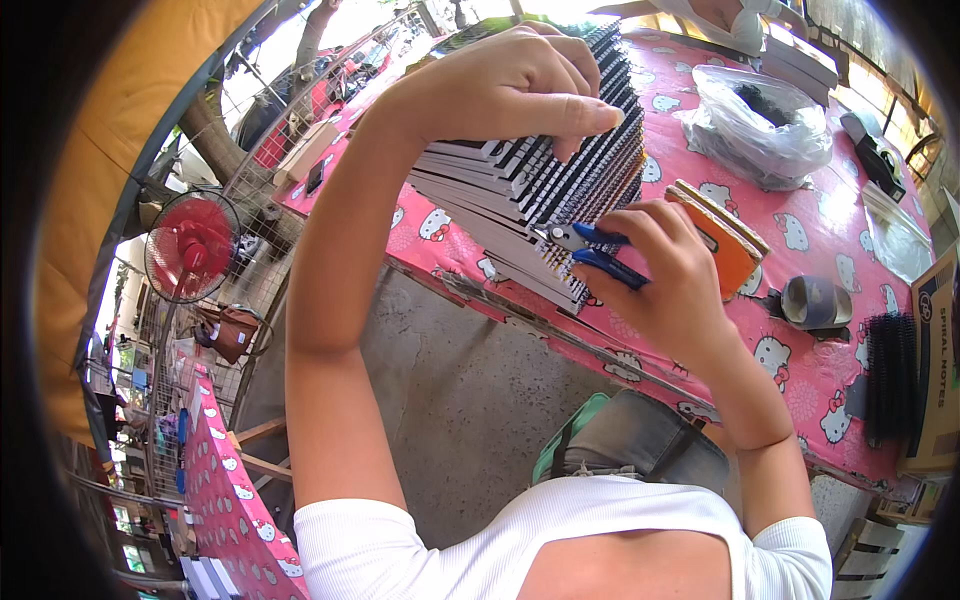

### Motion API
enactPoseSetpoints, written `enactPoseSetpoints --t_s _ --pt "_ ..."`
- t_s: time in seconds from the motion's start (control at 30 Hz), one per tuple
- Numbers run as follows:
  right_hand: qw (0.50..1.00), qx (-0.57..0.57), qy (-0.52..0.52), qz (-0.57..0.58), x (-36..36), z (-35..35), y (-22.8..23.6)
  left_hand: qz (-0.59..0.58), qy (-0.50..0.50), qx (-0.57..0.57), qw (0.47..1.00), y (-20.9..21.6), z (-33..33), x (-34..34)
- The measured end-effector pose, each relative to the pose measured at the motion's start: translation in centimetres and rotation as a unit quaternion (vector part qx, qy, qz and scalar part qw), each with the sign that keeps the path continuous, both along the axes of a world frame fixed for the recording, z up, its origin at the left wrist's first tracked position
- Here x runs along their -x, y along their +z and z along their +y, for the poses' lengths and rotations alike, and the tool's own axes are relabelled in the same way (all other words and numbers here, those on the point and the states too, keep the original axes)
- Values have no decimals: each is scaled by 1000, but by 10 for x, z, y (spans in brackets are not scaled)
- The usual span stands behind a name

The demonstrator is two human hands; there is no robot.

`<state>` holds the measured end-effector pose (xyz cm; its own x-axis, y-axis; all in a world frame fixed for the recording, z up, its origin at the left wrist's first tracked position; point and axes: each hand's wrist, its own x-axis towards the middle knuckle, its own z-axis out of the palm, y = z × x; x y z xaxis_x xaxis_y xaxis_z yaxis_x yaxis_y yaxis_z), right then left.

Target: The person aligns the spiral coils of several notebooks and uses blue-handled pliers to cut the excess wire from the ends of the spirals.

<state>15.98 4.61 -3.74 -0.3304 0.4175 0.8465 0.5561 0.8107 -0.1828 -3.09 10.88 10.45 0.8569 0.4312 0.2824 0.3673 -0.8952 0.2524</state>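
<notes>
A tall stack of spiral-bound notebooks (488, 200) lies on the table, its rows of black and white coils toward the right. Over the top of the stack is my left hand (520, 90), fingers curled in and thumb pointing right; whatever is in its fingers is hidden. My right hand (668, 275) grips a pair of wire cutters (606, 266) by the blue handles. The cutter jaws are at the coil ends along the near right corner of the stack. Right beside that hand is an orange-faced block (735, 262) with brown edges.
The pink patterned table (790, 350) bears a clear plastic bag (760, 130) with black coils inside, a short dark cylinder (815, 302), a bundle of black coils (888, 385) and a cardboard box (935, 370). Another person (715, 22) is across the table. A red fan (192, 245) stands left.
</notes>
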Motion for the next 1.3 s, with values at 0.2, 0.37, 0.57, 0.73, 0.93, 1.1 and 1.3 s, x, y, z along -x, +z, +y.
enactPoseSetpoints --t_s 0.2,0.37,0.57,0.73,0.93,1.1,1.3 --pt "564 748 301 178 -9 25 4 34 -6 27 999 4 -1 0" --pt "969 196 126 78 -16 3 -25 30 3 23 999 6 -6 1" --pt "917 314 207 134 -1 19 -37 30 -14 6 999 7 -4 0" --pt "521 746 360 208 -11 34 -20 21 -18 -22 999 4 1 -1" --pt "978 146 126 85 -5 4 -39 39 -9 -4 999 9 -3 -1" --pt "880 388 238 139 -1 28 -50 81 -55 -31 995 28 -14 -11" --pt "575 722 314 223 -7 15 -34 -4 -118 -6 993 9 0 -5"
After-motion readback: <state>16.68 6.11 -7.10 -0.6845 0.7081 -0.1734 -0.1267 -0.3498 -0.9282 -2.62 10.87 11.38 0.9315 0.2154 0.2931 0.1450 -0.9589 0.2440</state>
